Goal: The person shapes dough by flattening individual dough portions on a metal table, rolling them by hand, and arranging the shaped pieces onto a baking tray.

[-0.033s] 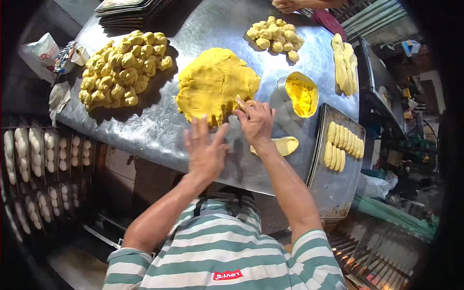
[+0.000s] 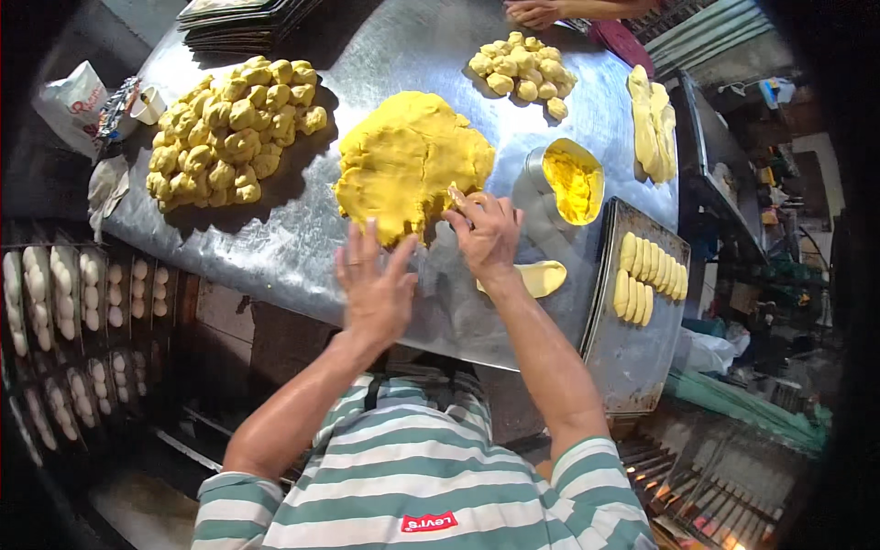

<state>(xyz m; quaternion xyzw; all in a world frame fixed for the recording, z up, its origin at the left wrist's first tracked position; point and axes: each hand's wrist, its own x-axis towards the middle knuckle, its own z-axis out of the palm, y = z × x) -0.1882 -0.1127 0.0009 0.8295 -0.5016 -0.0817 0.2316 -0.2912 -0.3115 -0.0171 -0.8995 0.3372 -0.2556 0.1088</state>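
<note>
A broad slab of yellow dough or filling (image 2: 408, 165), cracked down the middle and ragged along its near edge, lies mid-table. At its near edge my left hand (image 2: 376, 289) is open, fingers spread flat. My right hand (image 2: 486, 229) is closed beside the slab's near right corner, with a pale tip poking from the fingers; what it grips I cannot make out. Partly behind my right wrist lies a flattened oval of pale dough (image 2: 543, 278). Farther right stands a metal container (image 2: 536, 170) with bright yellow filling (image 2: 570, 183) inside.
Dough balls are heaped at left (image 2: 220, 133) and far right (image 2: 522, 66). Dough strips (image 2: 651, 124) lie at the right edge. A tray (image 2: 632, 367) holds shaped rolls (image 2: 632, 302). Another person's hands (image 2: 536, 13) are at the far edge. Stacked trays (image 2: 243, 27) stand far left.
My left hand has shifted slightly to the left along the slab's near edge. My right hand stays almost in place.
</note>
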